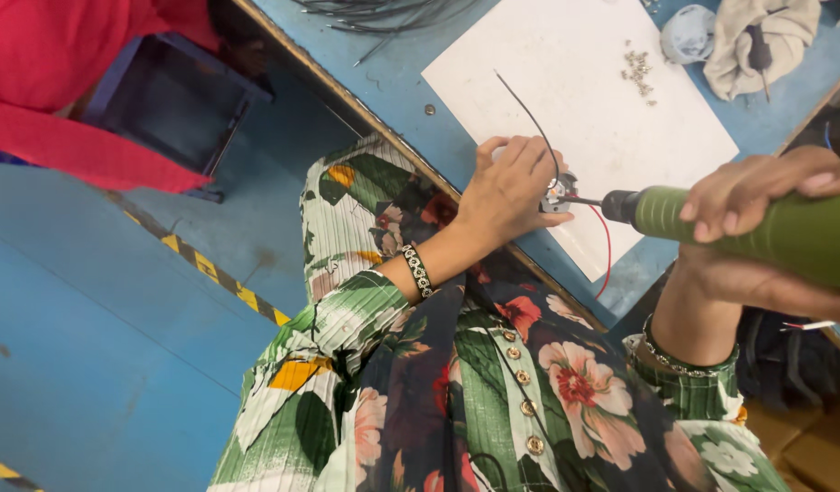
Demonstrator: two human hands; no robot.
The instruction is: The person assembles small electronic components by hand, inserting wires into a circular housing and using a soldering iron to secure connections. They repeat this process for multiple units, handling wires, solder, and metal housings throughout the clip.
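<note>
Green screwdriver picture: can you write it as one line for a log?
left hand: pins small metal part on white sheet | right hand: holds green screwdriver | bit: at part | screws: loose pile

A screw pile [636, 69] lies on the white sheet [566, 64]; grey cloth [757, 41] and cables [384, 13] rest on the blue table [393, 87].

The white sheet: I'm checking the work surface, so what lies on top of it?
On the white sheet: small metal parts, a black wire, and the left hand pinning a small metal piece. Beneath the hand is hidden.
</note>
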